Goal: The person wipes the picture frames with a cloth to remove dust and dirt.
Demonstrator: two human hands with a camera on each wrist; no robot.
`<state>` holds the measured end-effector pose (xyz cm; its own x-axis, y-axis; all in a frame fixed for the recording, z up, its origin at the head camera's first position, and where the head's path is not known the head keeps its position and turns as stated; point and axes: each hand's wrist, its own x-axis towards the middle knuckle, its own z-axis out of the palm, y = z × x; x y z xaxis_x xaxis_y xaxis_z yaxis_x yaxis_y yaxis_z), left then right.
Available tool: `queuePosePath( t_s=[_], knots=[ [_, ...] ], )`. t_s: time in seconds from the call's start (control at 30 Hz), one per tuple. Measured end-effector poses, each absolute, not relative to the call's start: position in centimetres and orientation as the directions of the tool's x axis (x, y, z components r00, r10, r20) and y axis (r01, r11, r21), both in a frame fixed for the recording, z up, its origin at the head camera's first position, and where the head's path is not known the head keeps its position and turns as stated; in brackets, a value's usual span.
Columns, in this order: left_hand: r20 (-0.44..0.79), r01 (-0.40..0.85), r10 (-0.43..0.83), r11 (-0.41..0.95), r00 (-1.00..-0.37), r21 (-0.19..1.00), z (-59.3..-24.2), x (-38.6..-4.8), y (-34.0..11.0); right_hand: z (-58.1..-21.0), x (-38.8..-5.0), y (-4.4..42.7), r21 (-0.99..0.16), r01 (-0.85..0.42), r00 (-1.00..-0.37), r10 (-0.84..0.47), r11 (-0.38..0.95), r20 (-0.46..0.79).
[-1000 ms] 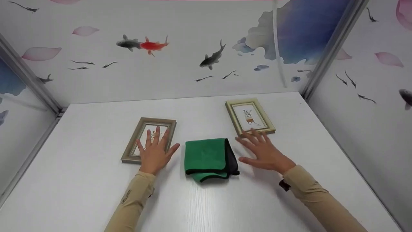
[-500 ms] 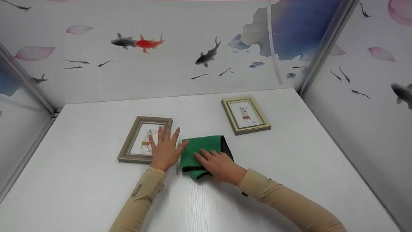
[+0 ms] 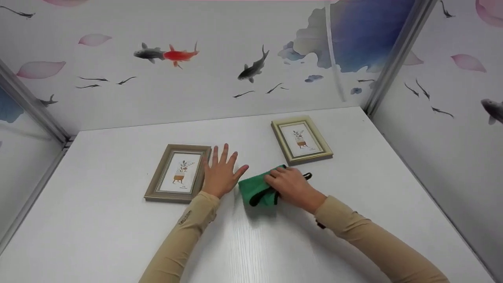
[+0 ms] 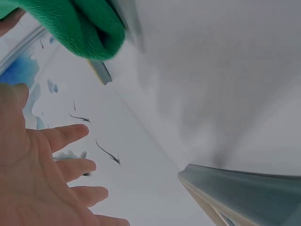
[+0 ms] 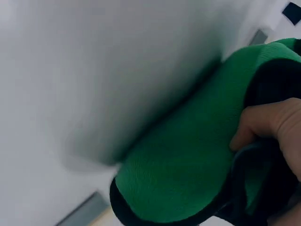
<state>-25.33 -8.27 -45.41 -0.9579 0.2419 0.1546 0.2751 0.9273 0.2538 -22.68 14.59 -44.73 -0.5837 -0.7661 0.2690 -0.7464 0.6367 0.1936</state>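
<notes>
My right hand gripped a folded green cloth with black edging, fingers curled round its upper side, and a small black loop stuck out past my knuckles. The cloth was near the middle of the white table, a shadow beneath it (I could not tell whether any corner touched the surface). My left hand was spread wide, fingers pointing away from me, just beside the right edge of a brown picture frame. Tan sleeves covered both my forearms. The brown frame lay face up, showing a plant in a legged pot. Farther back on the right, a gold picture frame lay face up with a similar print. Beyond stood a pale wall decorated with fish and pink petals.
</notes>
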Motion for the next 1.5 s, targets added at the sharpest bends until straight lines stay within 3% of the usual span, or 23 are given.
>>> queuePosePath(
  t_s=[0.13,0.4,0.73,0.93,1.07,1.27,1.5],
  knots=[
    [0.095,0.302,0.288,0.926,-0.953,0.226,-44.8,-26.5,-6.6,-43.5,-22.8,18.8,0.072,-0.72,-0.622,-0.688,0.69,0.375],
    [0.052,0.429,0.427,0.884,-0.903,0.188,-44.9,-28.8,-0.8,-41.1,-23.0,26.4,-0.097,-0.523,-0.786,-0.435,0.847,0.439],
    [-0.016,0.45,0.455,0.885,-0.89,0.115,-46.7,-31.6,6.1,-39.7,-22.7,30.3,-0.203,-0.433,-0.791,-0.262,0.879,0.553],
    [0.12,0.466,0.471,0.882,-0.874,-0.064,-47.8,-31.5,7.5,-40.3,-22.8,30.4,-0.202,-0.435,-0.773,-0.249,0.877,0.584],
    [0.214,0.489,0.534,0.841,-0.818,-0.231,-48.5,-30.5,7.6,-40.5,-22.9,30.5,-0.207,-0.43,-0.775,-0.241,0.879,0.584],
    [0.172,0.513,0.616,0.754,-0.769,-0.409,-48.4,-27.4,7.1,-40.7,-23.3,30.9,-0.22,-0.412,-0.793,-0.229,0.884,0.565],
    [0.053,0.553,0.641,0.699,-0.766,-0.453,-47.8,-24.0,5.4,-41.3,-24.0,30.7,-0.227,-0.418,-0.8,-0.238,0.88,0.551]
  ],
)
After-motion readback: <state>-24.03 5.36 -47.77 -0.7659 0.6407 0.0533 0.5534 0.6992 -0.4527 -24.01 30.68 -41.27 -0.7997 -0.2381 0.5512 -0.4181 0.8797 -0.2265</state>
